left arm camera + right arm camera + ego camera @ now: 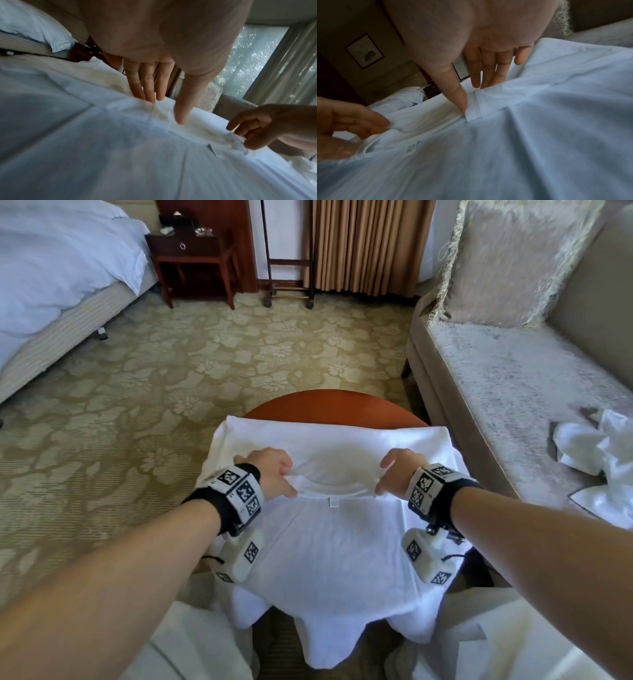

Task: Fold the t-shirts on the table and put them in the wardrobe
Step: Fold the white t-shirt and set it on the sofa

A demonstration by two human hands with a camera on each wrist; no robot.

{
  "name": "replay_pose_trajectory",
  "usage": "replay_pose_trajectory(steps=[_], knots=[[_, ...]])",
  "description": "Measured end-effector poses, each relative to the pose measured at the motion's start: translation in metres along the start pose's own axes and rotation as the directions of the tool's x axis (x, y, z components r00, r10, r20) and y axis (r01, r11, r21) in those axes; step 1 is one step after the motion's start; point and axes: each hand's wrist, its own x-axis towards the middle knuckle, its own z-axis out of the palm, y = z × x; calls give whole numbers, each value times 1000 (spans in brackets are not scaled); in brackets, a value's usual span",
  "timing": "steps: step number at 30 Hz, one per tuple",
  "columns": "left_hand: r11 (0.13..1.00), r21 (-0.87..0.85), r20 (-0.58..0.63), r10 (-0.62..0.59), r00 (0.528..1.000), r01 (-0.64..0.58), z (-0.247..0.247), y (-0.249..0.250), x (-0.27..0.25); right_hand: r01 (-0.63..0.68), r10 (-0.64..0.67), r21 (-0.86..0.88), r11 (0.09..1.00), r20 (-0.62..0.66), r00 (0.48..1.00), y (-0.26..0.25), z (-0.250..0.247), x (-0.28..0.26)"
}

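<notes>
White t-shirt (pixel 329 546) is spread over the round table (pixel 329 405); its collar (pixel 334 491) is pinched between thumb and fingertips of left hand (pixel 274 474) and right hand (pixel 397 474). Even tension is best kept, shoulders level.

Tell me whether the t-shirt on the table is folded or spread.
Spread: the t-shirt lies flat, hem overhanging the table.

Looks like a hotel room, or at least a pretty formal bedroom: made-up bed (pixel 51 268) with white linen, dark wood nightstand (pixel 191 251), a folding luggage rack (pixel 287 278) by the pleated curtains (pixel 370 244), floral patterned carpet (pixel 205 364), and a beige sofa (pixel 513 371) with a fringed cushion (pixel 507 265).
</notes>
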Motion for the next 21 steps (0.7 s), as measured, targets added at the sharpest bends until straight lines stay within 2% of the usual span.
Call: replay_pose_trajectory(steps=[3, 4, 6, 10, 11, 13, 15, 17, 19, 21], knots=[[986, 164, -73, 54, 996, -42, 8, 4, -16, 77, -71, -141, 987, 42, 997, 5, -4, -16], [983, 173, -115, 78, 990, -57, 8, 4, -20, 97, -90, -150, 984, 47, 995, 6, -6, -19], [981, 175, -125, 113, 986, -90, 6, 0, -24, 122, -115, -90, 989, 78, 990, 10, -10, -23], [965, 243, 128, 73, 989, -103, -6, -8, -35, 173, -120, -174, 969, 278, 953, 18, -5, -27], [975, 203, 158, 56, 986, -88, -9, -10, -36, 165, -117, -159, 974, 275, 954, 20, -4, -24], [996, 78, 121, 37, 992, -47, -15, -18, -35, 110, -91, -104, 988, 178, 980, 23, -4, -14], [1000, -20, 8, 1, 1000, -1, -19, -30, -28, 28, -27, -24, 999, 50, 998, 22, -8, -6], [991, -124, -137, -74, 988, 58, -24, -42, -20, -29, 28, -12, 1000, -27, 999, 20, -14, -6], [987, -121, -233, -134, 963, 108, -28, -52, -13, -58, 51, -101, 993, -74, 996, 18, -14, -3], [994, -29, -229, -108, 967, 104, -29, -60, -5, -87, 78, -194, 977, -50, 996, 18, -8, 4]])
